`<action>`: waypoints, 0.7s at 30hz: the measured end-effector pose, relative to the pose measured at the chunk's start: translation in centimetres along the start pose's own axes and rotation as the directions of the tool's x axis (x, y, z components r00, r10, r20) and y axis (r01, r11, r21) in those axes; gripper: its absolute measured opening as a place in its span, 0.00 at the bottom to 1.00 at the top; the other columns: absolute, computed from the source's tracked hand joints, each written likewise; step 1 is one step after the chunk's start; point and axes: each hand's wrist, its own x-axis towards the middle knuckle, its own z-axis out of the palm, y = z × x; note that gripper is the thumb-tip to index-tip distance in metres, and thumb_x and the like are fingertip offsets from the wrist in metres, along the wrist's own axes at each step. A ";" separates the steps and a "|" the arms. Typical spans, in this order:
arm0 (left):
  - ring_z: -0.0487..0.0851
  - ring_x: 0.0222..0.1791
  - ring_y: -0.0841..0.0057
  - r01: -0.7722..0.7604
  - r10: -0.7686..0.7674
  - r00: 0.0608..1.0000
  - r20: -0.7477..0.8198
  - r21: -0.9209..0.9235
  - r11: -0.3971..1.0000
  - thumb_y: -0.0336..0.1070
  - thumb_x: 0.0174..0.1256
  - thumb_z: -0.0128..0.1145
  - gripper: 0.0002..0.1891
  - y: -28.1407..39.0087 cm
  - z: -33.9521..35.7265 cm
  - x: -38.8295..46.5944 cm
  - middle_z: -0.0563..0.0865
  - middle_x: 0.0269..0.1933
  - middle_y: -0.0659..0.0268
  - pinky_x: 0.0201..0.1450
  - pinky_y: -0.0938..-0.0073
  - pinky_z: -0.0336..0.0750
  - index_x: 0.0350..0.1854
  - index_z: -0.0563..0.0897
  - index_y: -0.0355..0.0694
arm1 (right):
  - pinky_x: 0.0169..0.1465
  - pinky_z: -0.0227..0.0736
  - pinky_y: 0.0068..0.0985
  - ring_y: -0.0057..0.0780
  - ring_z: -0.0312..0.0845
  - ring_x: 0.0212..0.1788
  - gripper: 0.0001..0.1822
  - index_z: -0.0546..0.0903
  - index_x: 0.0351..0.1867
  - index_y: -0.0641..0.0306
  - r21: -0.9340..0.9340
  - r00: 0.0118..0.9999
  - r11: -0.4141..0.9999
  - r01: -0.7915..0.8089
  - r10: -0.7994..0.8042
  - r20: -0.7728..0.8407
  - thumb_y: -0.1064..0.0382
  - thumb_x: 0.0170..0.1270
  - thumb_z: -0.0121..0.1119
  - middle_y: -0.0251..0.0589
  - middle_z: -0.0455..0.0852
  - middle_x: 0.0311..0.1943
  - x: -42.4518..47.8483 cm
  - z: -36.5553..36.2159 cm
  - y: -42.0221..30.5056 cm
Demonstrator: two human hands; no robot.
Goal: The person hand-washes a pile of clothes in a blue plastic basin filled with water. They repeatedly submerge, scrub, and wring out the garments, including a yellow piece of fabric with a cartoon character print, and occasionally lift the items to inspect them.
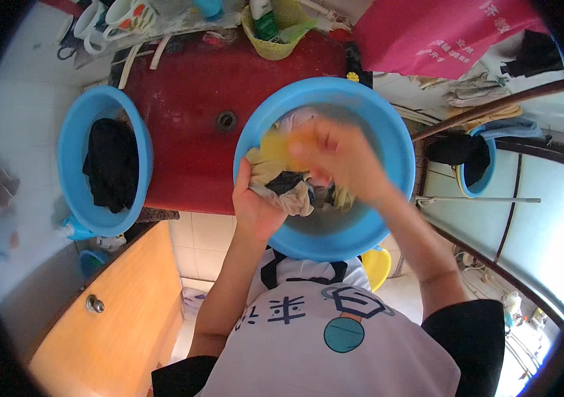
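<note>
A large blue plastic basin (pixel 401 164) with murky water and wet cloth stands before me, partly over the red surface. My left hand (pixel 261 211) holds a bunched wet cloth (pixel 299 198), pale with dark parts, at the basin's left side. Just above that cloth my right hand (pixel 336 154), blurred, grips a yellow object (pixel 277 146), which looks like a bar of soap; its exact kind cannot be told. More light cloth (pixel 302 116) lies in the water behind my hands.
A second blue basin (pixel 66 159) with black cloth (pixel 112 166) stands left of the red surface (pixel 187 164) with its drain (pixel 226 121). Mugs (pixel 130 17) and a yellow basket (pixel 274 47) line the back. A brown pole (pixel 495 109) slants at right; a wooden door (pixel 118 307) is lower left.
</note>
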 end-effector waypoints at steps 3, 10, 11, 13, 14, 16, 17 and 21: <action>0.67 0.66 0.61 0.001 0.002 0.995 -0.101 0.032 0.999 0.53 0.74 0.35 0.25 -1.2 1.6 0.2 0.70 0.66 0.58 0.69 0.55 0.59 0.63 0.68 0.41 | 0.41 0.74 0.28 0.38 0.79 0.33 0.15 0.81 0.48 0.59 -0.425 0.978 0.894 0.141 -0.193 -0.081 0.62 0.59 0.62 0.45 0.81 0.31 -3.6 1.1 4.2; 0.70 0.64 0.62 0.073 -0.074 0.994 -0.085 -0.008 0.997 0.53 0.73 0.39 0.24 -2.4 1.5 -0.2 0.73 0.63 0.59 0.67 0.57 0.62 0.61 0.71 0.42 | 0.52 0.72 0.30 0.34 0.75 0.50 0.24 0.75 0.58 0.58 -0.005 0.832 0.961 0.277 -0.243 -0.499 0.51 0.63 0.60 0.45 0.76 0.49 -2.6 0.7 6.9; 0.71 0.63 0.62 0.079 -0.073 0.989 -0.130 0.041 0.996 0.53 0.73 0.40 0.23 -2.8 1.3 -0.4 0.73 0.63 0.59 0.67 0.57 0.62 0.60 0.71 0.42 | 0.54 0.71 0.30 0.33 0.74 0.51 0.25 0.74 0.58 0.59 0.407 0.915 0.898 0.167 0.012 -0.404 0.50 0.64 0.57 0.45 0.76 0.51 -2.3 0.7 6.9; 0.71 0.63 0.62 0.070 -0.043 0.974 -0.221 0.113 0.991 0.53 0.73 0.41 0.23 -3.2 0.7 -0.4 0.74 0.62 0.60 0.66 0.57 0.63 0.59 0.72 0.42 | 0.57 0.70 0.30 0.30 0.72 0.54 0.27 0.72 0.60 0.61 0.930 0.947 0.327 -0.170 0.316 0.062 0.46 0.68 0.52 0.45 0.74 0.55 -1.9 0.9 6.6; 0.71 0.62 0.61 0.055 -0.017 0.964 -0.266 0.136 0.989 0.53 0.72 0.41 0.23 -3.4 0.3 -0.3 0.75 0.62 0.60 0.66 0.57 0.63 0.59 0.73 0.42 | 0.60 0.65 0.31 0.31 0.69 0.57 0.27 0.71 0.61 0.61 0.818 0.979 0.564 -0.117 0.205 -0.001 0.45 0.68 0.50 0.44 0.73 0.58 -2.1 1.3 6.8; 0.71 0.63 0.61 -0.012 0.086 0.943 -0.321 0.225 0.974 0.52 0.73 0.41 0.23 -3.6 0.2 0.0 0.73 0.63 0.59 0.66 0.58 0.63 0.60 0.71 0.41 | 0.68 0.55 0.33 0.34 0.62 0.65 0.29 0.69 0.64 0.62 0.449 0.998 0.892 0.061 -0.052 -0.033 0.44 0.70 0.45 0.42 0.70 0.63 -3.1 2.7 8.0; 0.70 0.64 0.61 -0.032 0.098 0.959 -0.265 0.241 0.970 0.53 0.73 0.40 0.24 -3.3 -0.8 0.5 0.71 0.65 0.59 0.67 0.57 0.62 0.62 0.70 0.42 | 0.71 0.50 0.34 0.35 0.59 0.69 0.30 0.68 0.65 0.62 0.218 0.984 0.960 0.175 -0.178 -0.005 0.44 0.70 0.43 0.41 0.68 0.66 -3.5 3.4 8.6; 0.64 0.69 0.63 -0.076 0.104 0.993 -0.059 0.360 0.930 0.54 0.72 0.40 0.28 -4.1 -2.1 0.5 0.63 0.71 0.58 0.70 0.57 0.57 0.67 0.64 0.42 | 0.71 0.48 0.38 0.44 0.56 0.69 0.26 0.68 0.65 0.66 -0.583 0.966 0.796 0.163 -0.249 -0.069 0.55 0.69 0.44 0.49 0.66 0.66 -4.2 7.1 10.7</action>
